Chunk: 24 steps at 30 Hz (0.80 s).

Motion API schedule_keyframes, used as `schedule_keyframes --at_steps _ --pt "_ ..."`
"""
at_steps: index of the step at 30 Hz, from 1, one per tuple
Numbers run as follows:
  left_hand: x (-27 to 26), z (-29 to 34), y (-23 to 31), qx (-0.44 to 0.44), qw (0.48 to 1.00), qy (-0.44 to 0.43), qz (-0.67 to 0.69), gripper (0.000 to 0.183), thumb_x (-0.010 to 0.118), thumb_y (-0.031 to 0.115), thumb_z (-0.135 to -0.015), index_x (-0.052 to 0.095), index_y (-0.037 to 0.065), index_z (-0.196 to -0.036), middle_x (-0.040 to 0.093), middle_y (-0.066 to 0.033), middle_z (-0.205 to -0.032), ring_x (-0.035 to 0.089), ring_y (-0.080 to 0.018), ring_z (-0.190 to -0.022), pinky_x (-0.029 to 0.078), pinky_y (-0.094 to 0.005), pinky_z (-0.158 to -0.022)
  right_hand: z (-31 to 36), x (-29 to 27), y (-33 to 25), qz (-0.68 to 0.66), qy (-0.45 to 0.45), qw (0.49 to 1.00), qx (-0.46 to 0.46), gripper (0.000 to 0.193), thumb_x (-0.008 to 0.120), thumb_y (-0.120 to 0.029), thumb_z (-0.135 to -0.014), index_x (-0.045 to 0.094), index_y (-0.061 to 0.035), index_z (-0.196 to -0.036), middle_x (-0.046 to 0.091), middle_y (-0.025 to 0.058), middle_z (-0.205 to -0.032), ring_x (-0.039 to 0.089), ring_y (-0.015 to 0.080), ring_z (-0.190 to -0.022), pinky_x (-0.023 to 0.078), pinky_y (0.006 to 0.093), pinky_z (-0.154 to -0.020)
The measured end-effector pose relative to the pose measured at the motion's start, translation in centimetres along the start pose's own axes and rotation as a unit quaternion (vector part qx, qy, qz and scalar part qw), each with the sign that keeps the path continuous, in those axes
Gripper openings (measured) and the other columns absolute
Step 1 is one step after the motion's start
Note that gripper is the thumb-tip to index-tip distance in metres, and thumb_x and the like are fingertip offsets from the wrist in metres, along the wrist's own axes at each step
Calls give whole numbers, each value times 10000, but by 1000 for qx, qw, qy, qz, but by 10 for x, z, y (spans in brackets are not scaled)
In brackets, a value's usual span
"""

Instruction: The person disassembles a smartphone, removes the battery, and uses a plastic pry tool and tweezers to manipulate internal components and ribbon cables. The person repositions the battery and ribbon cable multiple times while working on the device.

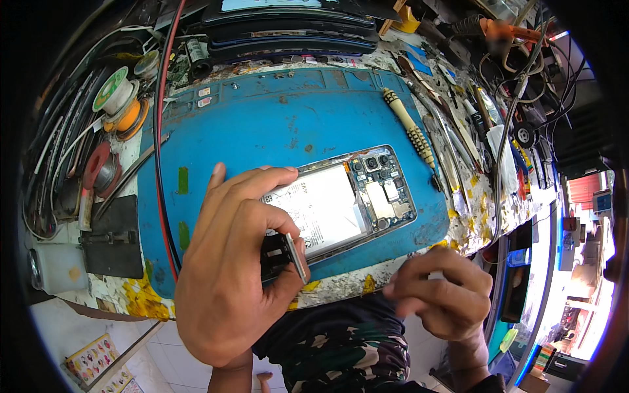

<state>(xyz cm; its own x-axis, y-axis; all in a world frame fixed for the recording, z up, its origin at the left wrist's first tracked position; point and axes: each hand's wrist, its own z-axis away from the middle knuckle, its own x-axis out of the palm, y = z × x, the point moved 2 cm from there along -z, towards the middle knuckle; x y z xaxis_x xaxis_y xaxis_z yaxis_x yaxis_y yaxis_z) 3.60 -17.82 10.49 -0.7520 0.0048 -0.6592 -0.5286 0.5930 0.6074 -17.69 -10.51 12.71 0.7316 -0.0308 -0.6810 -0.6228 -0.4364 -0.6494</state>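
An opened smartphone (pixel 341 202) lies tilted on the blue work mat (pixel 275 124), its cameras and circuit board (pixel 383 190) bared at the right end. A white battery (pixel 321 206) fills its middle. My left hand (pixel 229 262) spreads over the phone's left end, fingertips near its upper edge. Between thumb and index finger it pinches a small dark flat part with a pale metallic edge (pixel 297 259). To the right, off the mat's near edge, my right hand (pixel 449 291) hovers with fingers curled together. Its fingertips are blurred, and anything in them is hidden.
A beige knobbed-grip screwdriver (pixel 409 128) rests on the mat's right part, beside many slim tools. Wire and solder spools (pixel 114 92) crowd the left. Phone shells (pixel 291 33) are stacked behind. A red and black cable (pixel 159 131) crosses the mat's left side.
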Motion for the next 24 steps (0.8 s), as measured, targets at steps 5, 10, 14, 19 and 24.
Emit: schedule_keyframes --at_steps 5,10,14,19,24 --pt "0 0 1 -2 1000 -2 2 187 699 43 -755 561 39 -880 671 -180 -1176 650 -368 -1092 347 -579 -1115 -15 7 0 93 38 993 58 288 811 -70 -782 748 -106 -1061 606 25 -922 585 171 -753 472 305 -624" --pt "-1 0 1 -9 1000 2 12 218 703 4 -723 561 40 -885 670 -176 -1186 647 -366 -1105 343 -574 -1121 -32 18 2 143 40 987 58 267 829 -142 -774 748 -99 -1025 617 37 -895 564 189 -744 453 333 -645" --pt "0 1 0 -11 1000 6 14 251 714 -11 -702 555 44 -888 668 -172 -1192 643 -368 -1108 346 -573 -1121 -39 22 1 138 48 986 78 241 818 -105 -769 743 -88 -998 628 38 -849 577 210 -751 458 334 -636" --pt "-1 1 0 -11 1000 -1 12 273 715 -23 -694 549 50 -898 667 -167 -1196 641 -370 -1108 346 -578 -1121 -43 22 -11 176 35 977 118 121 789 -35 -770 718 -44 -867 635 54 -812 588 196 -738 451 327 -646" --pt "0 1 0 -10 1000 1 12 283 711 -22 -692 544 53 -908 666 -159 -1197 644 -366 -1100 350 -582 -1117 -44 30 -13 239 12 964 114 123 740 -40 -819 629 -22 -869 605 79 -819 577 213 -719 451 356 -645"
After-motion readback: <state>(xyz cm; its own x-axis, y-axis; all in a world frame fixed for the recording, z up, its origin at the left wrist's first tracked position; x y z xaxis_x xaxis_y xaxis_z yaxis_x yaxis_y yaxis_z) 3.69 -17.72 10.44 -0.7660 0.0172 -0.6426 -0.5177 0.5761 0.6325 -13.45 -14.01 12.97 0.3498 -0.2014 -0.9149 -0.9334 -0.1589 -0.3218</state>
